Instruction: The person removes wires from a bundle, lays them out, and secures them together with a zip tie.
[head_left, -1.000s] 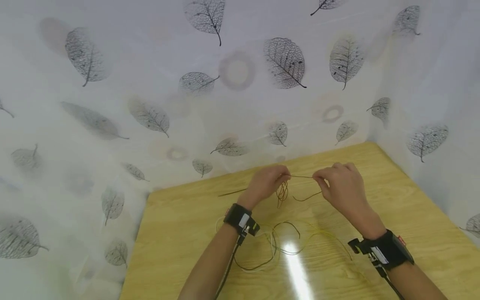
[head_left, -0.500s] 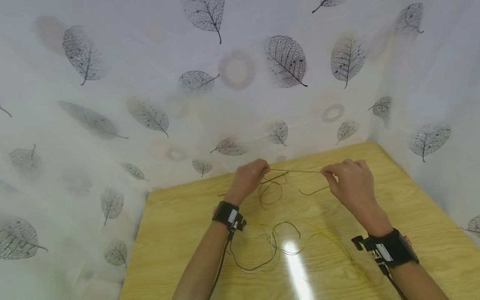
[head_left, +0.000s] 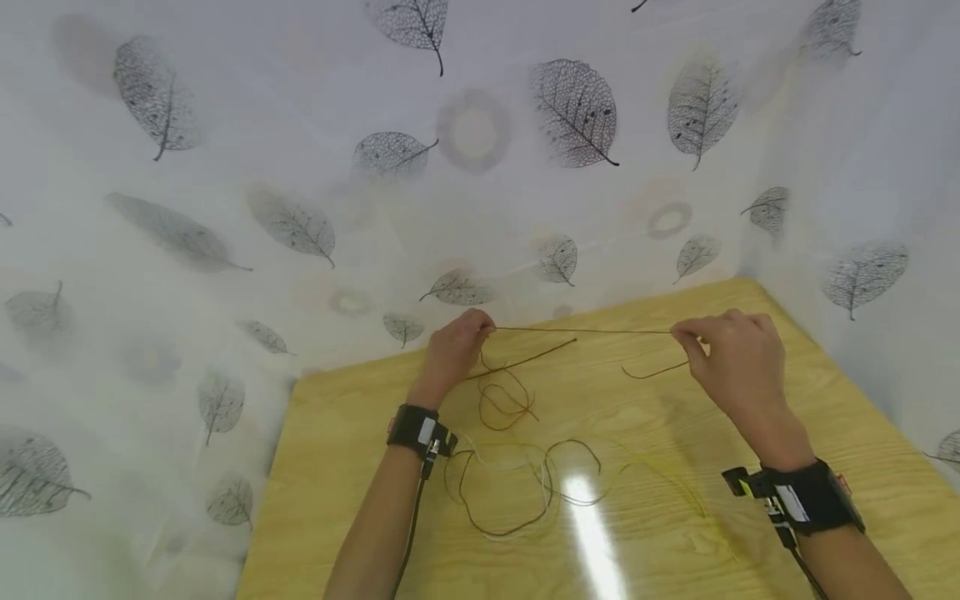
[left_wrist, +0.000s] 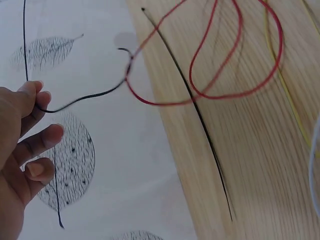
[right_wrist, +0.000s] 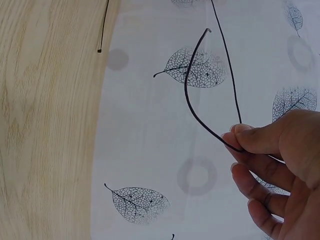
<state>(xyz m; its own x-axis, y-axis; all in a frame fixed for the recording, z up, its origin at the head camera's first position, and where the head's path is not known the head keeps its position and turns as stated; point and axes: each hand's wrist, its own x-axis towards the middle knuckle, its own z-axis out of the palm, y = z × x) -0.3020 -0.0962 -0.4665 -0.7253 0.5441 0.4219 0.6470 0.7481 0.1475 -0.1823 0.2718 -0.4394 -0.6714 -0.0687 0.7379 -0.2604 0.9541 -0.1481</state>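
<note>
A thin dark brown cord [head_left: 585,330] stretches nearly straight between the two hands above the table. My left hand [head_left: 453,350] pinches one part of it between thumb and index finger. My right hand [head_left: 738,367] pinches the other end part, and a curved free tail [right_wrist: 188,100] sticks out from the fingertips. In the left wrist view, a short dark end runs from the left fingers to a loop of red cord [left_wrist: 280,40], where the two meet; whether they are knotted I cannot tell. Below the red loops, a separate dark cord [head_left: 536,357] lies almost straight.
Loose yellow cord [head_left: 675,479], white cord and a dark looped cord [head_left: 502,533] lie on the wooden table [head_left: 337,483] nearer the body. A white leaf-patterned sheet [head_left: 337,125] rises behind the table. Cables trail from both wrist cameras.
My left hand has moved left, drawing the red loops with it, and my right hand slightly right. The span of dark cord between them has lengthened, and the straight dark cord is more exposed.
</note>
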